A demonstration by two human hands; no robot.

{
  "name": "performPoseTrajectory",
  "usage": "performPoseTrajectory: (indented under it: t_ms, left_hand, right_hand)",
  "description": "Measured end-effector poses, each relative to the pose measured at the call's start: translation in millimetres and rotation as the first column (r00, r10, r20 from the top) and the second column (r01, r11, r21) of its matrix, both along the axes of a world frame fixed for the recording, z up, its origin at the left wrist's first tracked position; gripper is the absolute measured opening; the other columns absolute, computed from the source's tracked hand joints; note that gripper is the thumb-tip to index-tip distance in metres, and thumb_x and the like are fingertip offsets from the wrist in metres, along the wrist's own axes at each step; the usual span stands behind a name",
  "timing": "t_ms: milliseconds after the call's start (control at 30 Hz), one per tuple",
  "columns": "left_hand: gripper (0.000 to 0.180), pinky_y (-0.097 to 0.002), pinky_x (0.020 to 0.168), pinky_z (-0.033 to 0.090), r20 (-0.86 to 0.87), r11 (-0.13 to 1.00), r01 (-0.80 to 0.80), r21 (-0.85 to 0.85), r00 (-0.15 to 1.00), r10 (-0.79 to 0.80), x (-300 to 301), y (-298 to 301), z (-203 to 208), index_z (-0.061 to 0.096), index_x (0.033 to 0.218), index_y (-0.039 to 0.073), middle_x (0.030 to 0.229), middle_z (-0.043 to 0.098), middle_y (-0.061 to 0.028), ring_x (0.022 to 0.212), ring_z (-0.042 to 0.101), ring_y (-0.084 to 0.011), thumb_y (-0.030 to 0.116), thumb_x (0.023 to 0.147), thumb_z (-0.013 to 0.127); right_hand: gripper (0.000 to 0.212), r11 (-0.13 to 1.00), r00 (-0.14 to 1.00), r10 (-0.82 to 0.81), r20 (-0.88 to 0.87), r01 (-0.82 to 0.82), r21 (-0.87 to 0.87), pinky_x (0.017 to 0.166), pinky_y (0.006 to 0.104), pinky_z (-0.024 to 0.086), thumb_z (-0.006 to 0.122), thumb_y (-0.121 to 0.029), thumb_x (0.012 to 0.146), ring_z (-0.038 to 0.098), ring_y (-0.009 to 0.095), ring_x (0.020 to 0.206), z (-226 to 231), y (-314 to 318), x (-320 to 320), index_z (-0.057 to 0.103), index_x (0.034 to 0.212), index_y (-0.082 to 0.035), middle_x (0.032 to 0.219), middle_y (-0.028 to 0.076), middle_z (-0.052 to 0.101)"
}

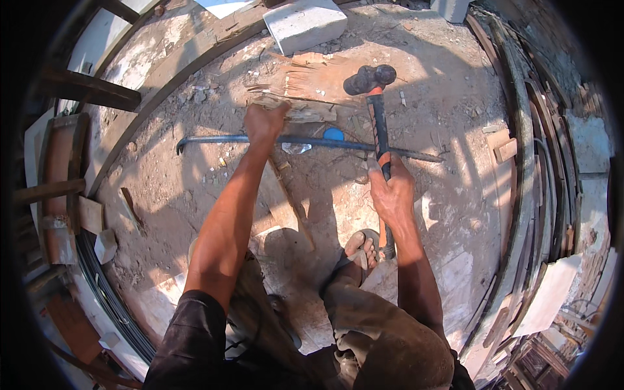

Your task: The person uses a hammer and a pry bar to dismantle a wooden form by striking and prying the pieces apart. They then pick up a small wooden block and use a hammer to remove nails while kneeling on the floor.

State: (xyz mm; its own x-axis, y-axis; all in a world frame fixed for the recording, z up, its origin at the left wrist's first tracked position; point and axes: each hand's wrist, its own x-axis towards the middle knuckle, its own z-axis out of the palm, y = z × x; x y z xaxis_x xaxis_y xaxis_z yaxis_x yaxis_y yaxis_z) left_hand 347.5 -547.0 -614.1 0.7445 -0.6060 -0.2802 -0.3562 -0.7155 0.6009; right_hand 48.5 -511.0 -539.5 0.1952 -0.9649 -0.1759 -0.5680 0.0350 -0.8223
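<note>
My right hand (394,192) is wrapped round the black and orange handle of a sledgehammer (369,80), whose dark head points away from me. Its handle crosses above a blue pry bar (227,139) that lies across the dirt, hooked end at the left. Beyond the bar, my left hand (263,122) is closed on the left end of a splintered piece of wood (311,112), its fingertips partly hidden. Frayed wood fibres stick up beside it. A blue round cap (333,134) and a clear crumpled plastic scrap (296,148) lie close to the bar.
A pale concrete block (305,26) sits at the far side. Long boards (520,149) are stacked along the right, near a wall. Timber frames (62,169) and dark rods (107,292) line the left. A thin wood strip (296,208) lies before my sandalled foot (359,250).
</note>
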Motion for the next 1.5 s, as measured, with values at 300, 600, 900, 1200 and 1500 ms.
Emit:
performPoseTrajectory:
  t_ms: [300,600,900,1200,1500]
  left_hand:
    - [0.065,-0.0430,0.086,0.057,-0.119,0.994,-0.016,-0.105,0.993,0.003,-15.8,-10.6,5.5,0.071,0.097,-0.012,0.091,0.074,-0.0292,0.088,0.075,-0.0376,0.046,0.073,0.085]
    - [0.062,-0.0434,0.084,0.057,-0.096,1.000,-0.024,-0.011,0.995,0.023,-14.6,-8.0,16.6,0.071,0.093,-0.012,0.093,0.073,-0.0305,0.088,0.075,-0.0382,0.045,0.073,0.086]
    - [0.065,-0.0477,0.087,0.055,0.006,0.999,-0.036,-0.037,0.999,0.036,-1.0,-7.9,-8.2,0.070,0.089,-0.012,0.095,0.072,-0.0335,0.094,0.073,-0.0423,0.048,0.072,0.086]
    - [0.063,-0.0482,0.085,0.056,0.102,0.983,0.074,-0.169,0.993,-0.057,-11.2,-0.2,-19.0,0.070,0.087,-0.011,0.091,0.071,-0.0328,0.090,0.073,-0.0442,0.047,0.072,0.087]
    - [0.058,-0.0495,0.077,0.055,0.151,0.995,0.031,-0.097,0.988,-0.016,-1.7,7.4,-13.9,0.066,0.080,-0.010,0.085,0.071,-0.0305,0.079,0.073,-0.0406,0.044,0.074,0.088]
  right_hand:
    - [0.023,0.997,0.999,0.010,-0.035,-0.007,0.074,0.058,0.0380,0.048,0.064,-0.018,0.090,0.057,0.026,0.055,-24.2,-13.8,-3.9,0.061,0.103,0.000,0.067,0.016,0.060]
    - [0.027,0.992,0.991,-0.081,0.110,0.069,0.109,0.055,0.0383,0.045,0.063,-0.019,0.090,0.058,0.022,0.056,9.6,-25.6,8.5,0.063,0.108,0.001,0.066,0.014,0.060]
    - [0.022,0.986,0.991,0.077,0.112,-0.093,0.141,0.058,0.0373,0.045,0.062,-0.018,0.091,0.055,0.020,0.058,32.0,-50.2,0.2,0.061,0.101,0.002,0.065,0.013,0.057]
    - [0.032,0.873,0.987,0.157,-0.026,-0.127,0.471,0.052,0.0397,0.048,0.062,-0.022,0.088,0.059,0.020,0.053,-14.4,-32.1,-3.5,0.062,0.104,0.006,0.065,0.012,0.060]
    - [0.017,0.952,0.947,-0.171,0.274,0.087,0.292,0.045,0.0342,0.044,0.061,-0.015,0.090,0.054,0.016,0.049,10.7,-16.7,14.1,0.058,0.093,0.002,0.062,0.007,0.056]
